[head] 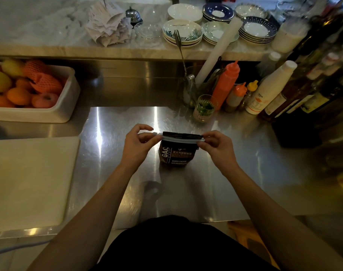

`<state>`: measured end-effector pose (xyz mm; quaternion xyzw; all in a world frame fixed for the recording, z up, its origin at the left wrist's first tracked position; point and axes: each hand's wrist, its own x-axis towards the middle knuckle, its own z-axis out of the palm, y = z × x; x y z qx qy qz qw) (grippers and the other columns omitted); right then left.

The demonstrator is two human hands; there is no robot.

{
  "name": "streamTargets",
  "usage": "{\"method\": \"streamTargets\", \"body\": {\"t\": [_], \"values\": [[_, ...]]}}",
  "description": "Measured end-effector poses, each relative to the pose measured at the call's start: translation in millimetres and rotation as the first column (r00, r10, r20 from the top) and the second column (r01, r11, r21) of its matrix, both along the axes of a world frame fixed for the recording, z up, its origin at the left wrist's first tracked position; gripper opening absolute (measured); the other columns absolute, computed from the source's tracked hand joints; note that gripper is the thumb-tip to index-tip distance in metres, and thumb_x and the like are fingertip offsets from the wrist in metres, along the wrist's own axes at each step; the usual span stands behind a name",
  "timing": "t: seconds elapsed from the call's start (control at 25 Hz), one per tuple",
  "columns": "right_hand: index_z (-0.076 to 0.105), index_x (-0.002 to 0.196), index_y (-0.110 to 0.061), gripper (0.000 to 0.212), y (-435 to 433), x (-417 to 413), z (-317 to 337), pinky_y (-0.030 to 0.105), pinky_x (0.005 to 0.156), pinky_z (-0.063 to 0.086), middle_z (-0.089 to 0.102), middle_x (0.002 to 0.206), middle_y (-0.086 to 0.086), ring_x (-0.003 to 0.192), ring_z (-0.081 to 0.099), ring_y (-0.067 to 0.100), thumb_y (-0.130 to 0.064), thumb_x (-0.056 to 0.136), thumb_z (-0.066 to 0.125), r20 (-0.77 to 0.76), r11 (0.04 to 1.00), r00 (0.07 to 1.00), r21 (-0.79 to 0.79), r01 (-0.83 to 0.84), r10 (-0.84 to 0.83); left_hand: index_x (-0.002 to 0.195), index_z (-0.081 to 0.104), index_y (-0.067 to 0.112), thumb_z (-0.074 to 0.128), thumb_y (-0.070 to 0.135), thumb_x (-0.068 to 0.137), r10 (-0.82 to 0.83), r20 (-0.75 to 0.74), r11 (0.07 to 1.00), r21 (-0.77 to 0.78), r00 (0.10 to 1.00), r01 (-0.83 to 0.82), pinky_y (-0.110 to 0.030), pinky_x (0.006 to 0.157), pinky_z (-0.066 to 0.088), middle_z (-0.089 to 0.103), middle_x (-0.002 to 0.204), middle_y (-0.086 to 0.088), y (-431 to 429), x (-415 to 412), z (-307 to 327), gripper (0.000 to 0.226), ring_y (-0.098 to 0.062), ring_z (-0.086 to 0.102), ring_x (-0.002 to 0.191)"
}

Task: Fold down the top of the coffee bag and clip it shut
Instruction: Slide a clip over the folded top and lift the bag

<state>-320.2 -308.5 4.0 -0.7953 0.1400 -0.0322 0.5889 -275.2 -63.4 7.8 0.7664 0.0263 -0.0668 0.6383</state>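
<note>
Forearms are extended from the bottom edge over a steel counter [115,173]. A pale cutting board [29,178] is laid flat at the near left, well apart from the work.

At the middle of the counter a dark coffee bag [176,155] is stood upright, printed face toward the camera. Its top is folded down, and a long pale clip [181,139] is seated across the fold, running the full width of the bag. The left hand [137,145] is closed on the left end of the clip, thumb and fingers pinched. The right hand [217,147] is closed likewise on the right end. Whether the clip is fully snapped cannot be told.

Beyond the bag, to the right, a small glass [203,108] holding something green is noted. Behind it a jar of utensils [192,87] and a white roll [217,49] are seen, then squeeze bottles: one large red [225,85], one smaller with an orange cap [236,97], one yellow-capped [251,87], one white [270,87]. Dark bottles [303,90] are ranged along the right edge.

At the far left a white tub [68,106] of fruit is placed.

On the raised marble shelf [39,26] behind, a stack of paper slips [108,24], a bell [133,15] and stacked plates [219,22] are recorded.
</note>
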Motion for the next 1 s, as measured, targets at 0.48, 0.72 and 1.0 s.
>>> {"method": "streamTargets", "body": {"t": [0.48, 0.72, 1.0], "values": [[0.062, 0.104, -0.007, 0.021, -103.6, 0.2, 34.9, 0.008, 0.066, 0.051, 0.070, 0.086, 0.003, 0.073, 0.068, -0.005, 0.000, 0.085, 0.066, 0.091, 0.973, 0.971, 0.078, 0.216, -0.223, 0.104, 0.059, 0.011, 0.079, 0.020, 0.076, -0.051, 0.016, 0.991, -0.125, 0.999, 0.053, -0.031, 0.084, 0.058, 0.075, 0.094, -0.008, -126.7, 26.3, 25.0, 0.035, -0.012, 0.073, 0.086], [0.062, 0.105, -0.005, 0.022, -166.3, 9.5, 39.2, 0.017, 0.074, 0.056, 0.071, 0.090, 0.007, 0.084, 0.070, 0.003, -0.001, 0.084, 0.068, 0.138, 0.977, 0.968, 0.030, 0.209, -0.211, 0.101, 0.059, 0.006, 0.077, 0.009, 0.077, -0.052, 0.031, 0.979, -0.196, 0.998, 0.057, -0.026, 0.075, 0.059, 0.073, 0.089, -0.003, -191.3, 39.3, 31.8, 0.031, -0.013, 0.073, 0.087], [0.061, 0.102, -0.005, 0.019, -217.9, 37.3, 37.8, 0.011, 0.067, 0.053, 0.070, 0.084, 0.000, 0.075, 0.069, -0.002, 0.002, 0.086, 0.065, 0.130, 0.963, 0.959, 0.130, 0.235, -0.251, 0.098, 0.059, 0.017, 0.080, 0.016, 0.076, 0.005, -0.093, 0.962, -0.272, 0.996, -0.030, -0.038, 0.081, 0.058, 0.072, 0.100, -0.006, -250.6, 58.2, 21.7, 0.031, -0.022, 0.070, 0.098]]}}
